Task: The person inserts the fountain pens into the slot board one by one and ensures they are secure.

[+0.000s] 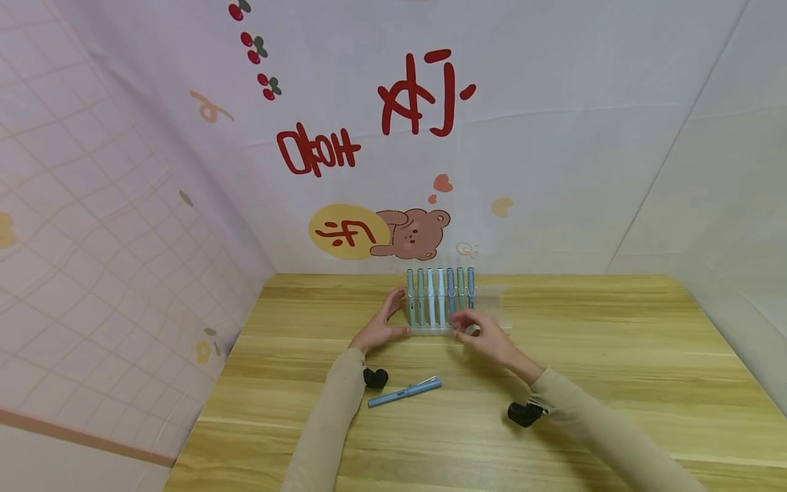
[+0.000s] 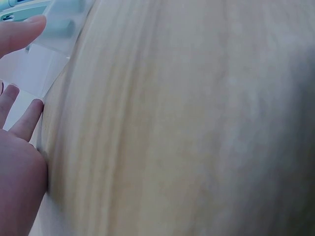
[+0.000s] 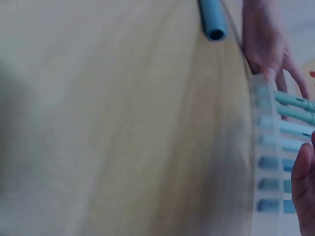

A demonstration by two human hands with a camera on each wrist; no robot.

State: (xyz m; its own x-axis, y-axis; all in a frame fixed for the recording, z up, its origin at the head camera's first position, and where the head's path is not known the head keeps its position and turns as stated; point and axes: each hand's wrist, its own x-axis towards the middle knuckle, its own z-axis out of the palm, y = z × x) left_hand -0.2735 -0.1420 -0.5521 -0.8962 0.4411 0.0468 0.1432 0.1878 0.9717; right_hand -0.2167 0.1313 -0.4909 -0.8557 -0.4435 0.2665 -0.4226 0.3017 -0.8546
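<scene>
A clear plastic pen tray [image 1: 430, 331] sits at the far middle of the wooden table [image 1: 553, 424], holding several blue and teal pens [image 1: 439, 297] side by side. My left hand [image 1: 387, 321] rests with straight fingers against the tray's left side; the left wrist view shows the left hand [image 2: 19, 162] beside the clear tray [image 2: 34, 73]. My right hand [image 1: 470, 326] hovers at the tray's front right, fingers loosely curled, holding nothing I can see. A loose blue pen [image 1: 406, 392] lies on the table between my forearms. The right wrist view shows the tray [image 3: 263, 147], its pens [image 3: 290, 130] and the loose pen's end [image 3: 211, 19].
Printed fabric walls [image 1: 430, 137] close in the table on the left, back and right. Bare wood lies to the left, right and front of the tray. Black wrist cameras [image 1: 522, 412] hang under both sleeves.
</scene>
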